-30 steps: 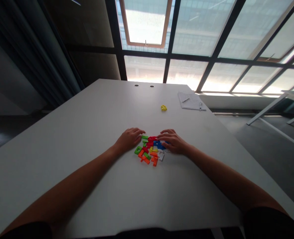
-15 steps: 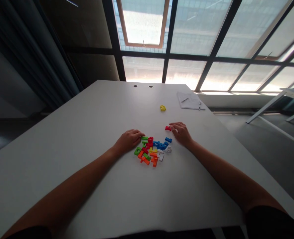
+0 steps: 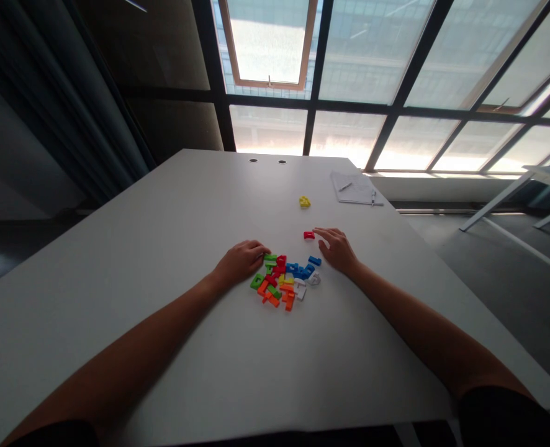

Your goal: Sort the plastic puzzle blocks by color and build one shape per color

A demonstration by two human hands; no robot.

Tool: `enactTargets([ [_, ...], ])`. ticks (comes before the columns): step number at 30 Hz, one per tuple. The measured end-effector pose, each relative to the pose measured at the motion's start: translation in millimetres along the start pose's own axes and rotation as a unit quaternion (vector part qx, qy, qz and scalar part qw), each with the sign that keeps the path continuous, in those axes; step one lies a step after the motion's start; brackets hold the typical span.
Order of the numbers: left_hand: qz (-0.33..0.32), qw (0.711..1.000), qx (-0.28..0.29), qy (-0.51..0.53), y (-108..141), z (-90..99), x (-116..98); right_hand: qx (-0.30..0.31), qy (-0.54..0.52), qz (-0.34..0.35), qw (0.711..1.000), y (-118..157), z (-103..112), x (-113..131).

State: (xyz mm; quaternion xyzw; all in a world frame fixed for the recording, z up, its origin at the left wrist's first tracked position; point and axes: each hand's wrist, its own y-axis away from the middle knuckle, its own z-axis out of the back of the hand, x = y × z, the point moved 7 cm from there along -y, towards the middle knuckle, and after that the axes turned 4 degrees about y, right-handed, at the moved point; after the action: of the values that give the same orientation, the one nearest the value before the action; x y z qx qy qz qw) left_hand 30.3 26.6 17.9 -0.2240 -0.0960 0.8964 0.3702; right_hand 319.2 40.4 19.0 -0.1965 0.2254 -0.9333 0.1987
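Note:
A pile of small plastic pieces lies on the white table (image 3: 177, 248): green (image 3: 257, 281), orange (image 3: 288, 302), blue (image 3: 303, 272), yellow (image 3: 288, 280) and white (image 3: 300, 290), with some red among them. My left hand (image 3: 242, 259) lies at the pile's left edge, fingers stretched out, its fingertips at a green piece (image 3: 270, 257). My right hand (image 3: 338, 249) is open beyond the pile's right side. Just left of its fingertips a single red piece (image 3: 308, 235) lies apart; whether they touch it is unclear. A loose blue piece (image 3: 315, 261) sits nearer to me.
Farther back stands a yellow piece or cluster (image 3: 305, 202). Papers (image 3: 356, 187) with pens lie by the table's right edge. Two round holes (image 3: 282, 162) are near the far edge. Windows rise behind, a curtain (image 3: 70, 93) hangs at left, another table (image 3: 549, 177) stands at right.
The red piece has shifted a little left and away from me. My right hand has moved slightly left and its fingers have come apart from around the piece. The left hand has hardly moved.

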Motion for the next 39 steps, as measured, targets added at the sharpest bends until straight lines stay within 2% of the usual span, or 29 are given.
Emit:
enactTargets([
  [3,0.001,1.000,-0.001,-0.002,0,-0.3,0,0.010,0.000,0.013,1.000,1,-3,1],
  [9,0.002,1.000,0.002,-0.007,-1,-0.1,-1,0.074,0.029,0.029,0.996,2,-13,6],
  [15,0.007,1.000,0.007,-0.009,-1,-0.8,-1,0.054,0.041,0.006,0.998,0,-10,2],
  [22,0.004,1.000,0.002,-0.006,0,-0.6,-1,0.124,0.074,-0.006,0.989,1,-22,-1],
  [34,0.004,1.000,0.000,-0.003,-1,-0.5,-1,0.133,0.081,0.006,0.988,0,-26,-1],
  [39,0.019,1.000,0.000,-0.014,-2,-0.5,-2,0.139,0.090,0.023,0.986,-23,-35,3],
])
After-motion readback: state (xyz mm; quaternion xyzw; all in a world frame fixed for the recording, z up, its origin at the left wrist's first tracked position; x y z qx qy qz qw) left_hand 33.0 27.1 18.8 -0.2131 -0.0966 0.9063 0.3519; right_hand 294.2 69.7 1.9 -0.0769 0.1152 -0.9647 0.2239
